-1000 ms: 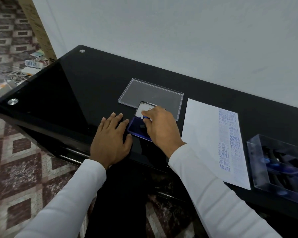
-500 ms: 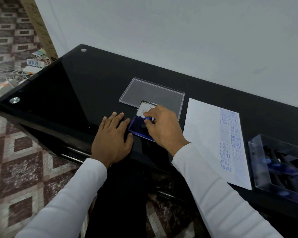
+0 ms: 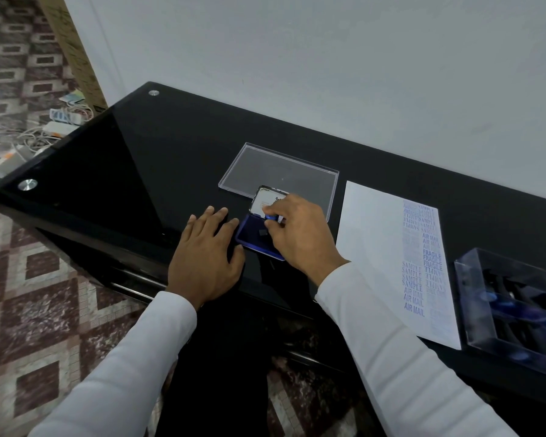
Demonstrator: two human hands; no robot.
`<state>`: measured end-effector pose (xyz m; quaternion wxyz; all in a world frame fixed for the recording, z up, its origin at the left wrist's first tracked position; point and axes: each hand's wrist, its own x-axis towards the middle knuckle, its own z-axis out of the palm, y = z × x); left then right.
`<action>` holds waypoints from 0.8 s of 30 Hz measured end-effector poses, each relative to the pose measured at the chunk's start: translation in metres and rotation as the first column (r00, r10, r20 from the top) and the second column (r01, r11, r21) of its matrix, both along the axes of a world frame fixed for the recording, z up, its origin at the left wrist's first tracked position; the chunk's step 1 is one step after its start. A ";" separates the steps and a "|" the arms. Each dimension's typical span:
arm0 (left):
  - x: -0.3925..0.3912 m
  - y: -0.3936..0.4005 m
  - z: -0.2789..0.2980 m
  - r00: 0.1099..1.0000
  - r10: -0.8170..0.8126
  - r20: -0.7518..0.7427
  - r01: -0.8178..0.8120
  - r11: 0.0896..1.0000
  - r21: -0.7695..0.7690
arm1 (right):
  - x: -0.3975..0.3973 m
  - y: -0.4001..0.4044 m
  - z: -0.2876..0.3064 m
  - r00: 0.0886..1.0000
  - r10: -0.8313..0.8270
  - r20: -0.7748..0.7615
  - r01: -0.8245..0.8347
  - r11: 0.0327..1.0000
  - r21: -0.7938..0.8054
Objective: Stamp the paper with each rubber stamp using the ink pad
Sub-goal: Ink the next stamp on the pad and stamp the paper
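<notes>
With our left hand (image 3: pixel 207 252) flat beside the ink pad (image 3: pixel 255 238) and our right hand (image 3: pixel 300 234) pinching a rubber stamp (image 3: pixel 270 219) over it, uneven inking could leave faint marks on the paper (image 3: pixel 379 247).

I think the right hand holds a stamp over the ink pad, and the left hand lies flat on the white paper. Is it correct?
Not quite. In the head view the left hand lies flat on the black table, not on the paper. The right hand does hold a stamp over the ink pad.

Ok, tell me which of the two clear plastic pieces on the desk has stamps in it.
The deep clear box at the far right, past the paper, holds dark blue stamps; the flat clear lid behind the ink pad holds none.
</notes>
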<state>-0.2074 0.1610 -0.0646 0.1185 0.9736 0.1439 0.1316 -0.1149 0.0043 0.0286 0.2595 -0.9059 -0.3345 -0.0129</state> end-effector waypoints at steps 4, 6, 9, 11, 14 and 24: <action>0.001 0.001 -0.001 1.000 0.002 -0.017 -0.002 1.000 0.008 | -0.001 -0.002 0.003 0.999 -0.011 -0.043 0.011 1.000 0.004; 0.001 0.001 -0.002 1.000 0.001 -0.021 0.000 1.000 0.009 | -0.002 -0.003 0.004 0.999 -0.014 -0.048 0.014 1.000 -0.005; 0.001 0.001 -0.001 1.000 0.000 -0.016 0.000 1.000 0.007 | -0.001 -0.003 0.003 0.998 -0.012 -0.055 0.011 1.000 -0.015; 0.001 0.001 -0.001 1.000 -0.003 -0.016 0.003 1.000 0.005 | -0.001 -0.002 0.003 0.999 -0.010 -0.051 0.009 1.000 -0.010; 0.001 0.001 0.000 1.000 -0.005 -0.018 0.005 1.000 0.002 | 0.000 -0.002 0.001 1.000 0.004 -0.012 -0.004 1.000 0.010; 0.000 0.001 0.001 1.000 -0.002 -0.015 0.002 1.000 -0.005 | 0.002 -0.002 0.000 0.999 0.043 0.002 -0.043 0.998 -0.036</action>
